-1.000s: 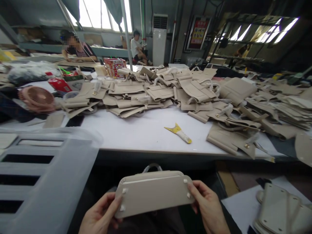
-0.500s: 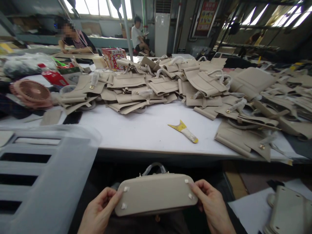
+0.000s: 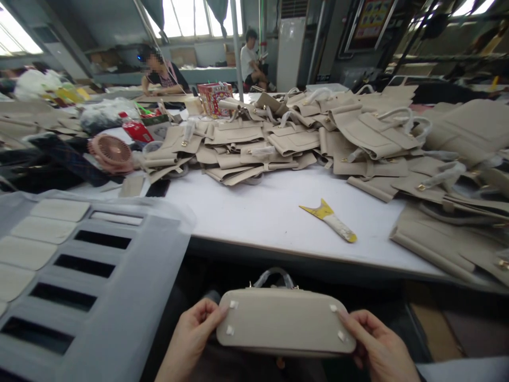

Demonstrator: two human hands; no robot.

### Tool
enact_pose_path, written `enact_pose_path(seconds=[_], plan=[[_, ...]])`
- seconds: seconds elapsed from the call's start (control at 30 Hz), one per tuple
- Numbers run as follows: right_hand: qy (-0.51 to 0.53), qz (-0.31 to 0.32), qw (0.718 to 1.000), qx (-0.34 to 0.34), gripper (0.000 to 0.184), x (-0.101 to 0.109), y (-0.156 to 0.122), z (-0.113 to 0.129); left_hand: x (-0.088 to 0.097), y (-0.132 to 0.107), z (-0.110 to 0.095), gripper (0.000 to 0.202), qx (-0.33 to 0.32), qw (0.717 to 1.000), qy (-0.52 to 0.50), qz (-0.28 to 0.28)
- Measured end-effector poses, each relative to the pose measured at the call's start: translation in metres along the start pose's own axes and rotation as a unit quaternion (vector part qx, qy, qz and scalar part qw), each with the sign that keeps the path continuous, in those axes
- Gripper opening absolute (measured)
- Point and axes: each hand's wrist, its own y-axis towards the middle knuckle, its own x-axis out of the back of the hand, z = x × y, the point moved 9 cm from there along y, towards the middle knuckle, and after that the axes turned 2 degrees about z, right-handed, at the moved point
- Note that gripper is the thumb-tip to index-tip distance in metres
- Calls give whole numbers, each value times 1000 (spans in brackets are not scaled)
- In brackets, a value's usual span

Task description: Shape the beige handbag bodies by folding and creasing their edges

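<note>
A beige handbag [image 3: 286,323] lies tipped over at my lap, its flat bottom turned up toward me. Small white pieces sit near the corners of that bottom. The bag's wrapped handle [image 3: 274,273] points away toward the table. My left hand [image 3: 194,331] pinches the left end of the bag, thumb on the bottom panel and fingers curled behind. At the right end, my right hand [image 3: 376,339] grips in the same way. The fingertips behind the bag are partly hidden.
Beyond the bag is a white table [image 3: 246,212] with a yellow-and-white forked tool [image 3: 330,220] and a heap of beige bag parts [image 3: 294,140]. A grey slotted rack [image 3: 119,297] stands at left near a pink fan [image 3: 111,153]. Two people sit farther back.
The view has turned left, so the scene sits farther right and more of the slotted rack shows. Both hands keep their hold on the handbag, which stays nearly the same.
</note>
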Motion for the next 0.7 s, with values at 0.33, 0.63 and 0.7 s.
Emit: enact_pose_path(seconds=[0.33, 0.63, 0.7], plan=[[14, 9, 1000, -19, 51, -2, 3, -2, -9, -8, -4, 47, -2, 998, -63, -6], [33, -5, 999, -17, 53, -6, 1, 2, -6, -9, -5, 48, -3, 999, -43, -30], [28, 6, 999, -15, 52, -8, 1, 2, -7, -9, -6, 49, 4, 999, -38, -29]])
